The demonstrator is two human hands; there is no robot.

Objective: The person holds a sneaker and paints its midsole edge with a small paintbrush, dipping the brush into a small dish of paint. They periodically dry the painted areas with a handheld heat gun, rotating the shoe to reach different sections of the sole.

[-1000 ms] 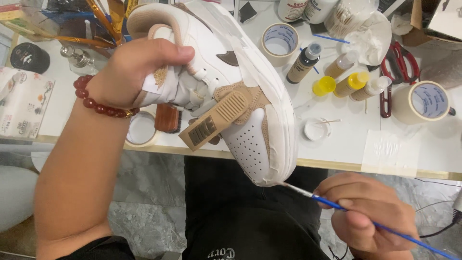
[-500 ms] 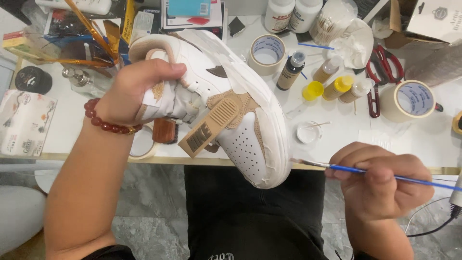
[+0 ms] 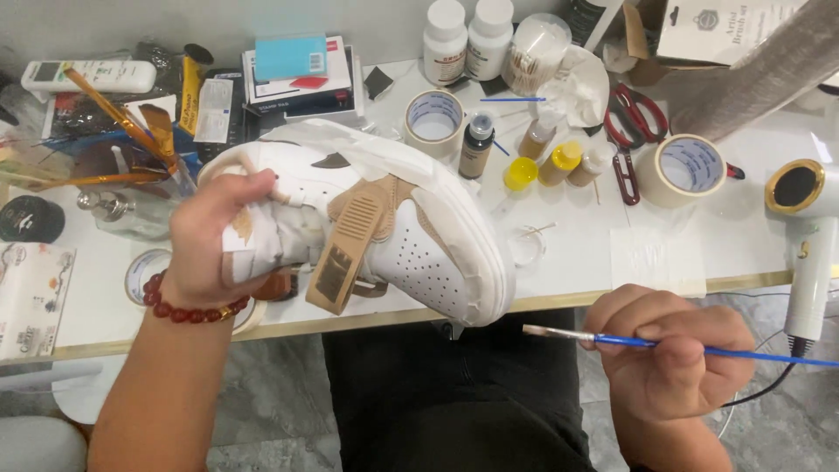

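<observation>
fingers grip white sneaker | right hand pinches blue paintbrush

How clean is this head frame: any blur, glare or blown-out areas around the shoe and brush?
Head view: light is even and soft, shadows faint. The white shoe and left hand are sharp; the paintbrush in the right hand is slightly soft. The white tabletop is bright, near blown out.

Flat cardboard box with white label at far right edge; blue card with white barcode label atop stacked boxes; two white labelled bottles beside; printed leaflet at left.
</observation>
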